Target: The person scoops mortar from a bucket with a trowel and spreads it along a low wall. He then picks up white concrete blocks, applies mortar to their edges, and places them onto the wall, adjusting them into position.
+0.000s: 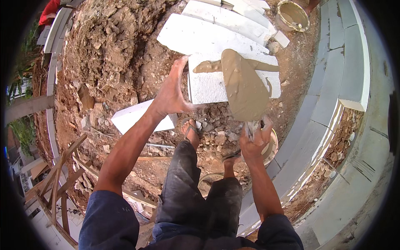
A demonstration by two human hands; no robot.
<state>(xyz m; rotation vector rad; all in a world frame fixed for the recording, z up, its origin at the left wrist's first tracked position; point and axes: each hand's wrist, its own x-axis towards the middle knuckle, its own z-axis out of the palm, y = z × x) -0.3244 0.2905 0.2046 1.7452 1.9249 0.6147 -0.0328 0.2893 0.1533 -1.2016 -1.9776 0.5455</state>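
My left hand [173, 89] spans the near left end of a white lightweight block [208, 92], thumb and fingers spread along its edges and gripping it. A strip of wet grey-brown mortar [208, 66] runs across the block's upper face. Over the block's right half, my right hand [256, 139] holds a trowel [246, 93] whose broad blade is covered with mortar. The blade hides part of the block, and my fingers hide most of the handle. Beside my right hand shows the rim of a bucket [274, 148], partly hidden by my hand and wrist.
More white blocks [208, 35] lie beyond, and another block [133, 114] sits under my left forearm. A mortar bucket [293, 16] stands far right, near another person's hand. A low block wall [329, 83] curves along the right. Rubble, a soil mound [112, 37] and timber [56, 183] lie left.
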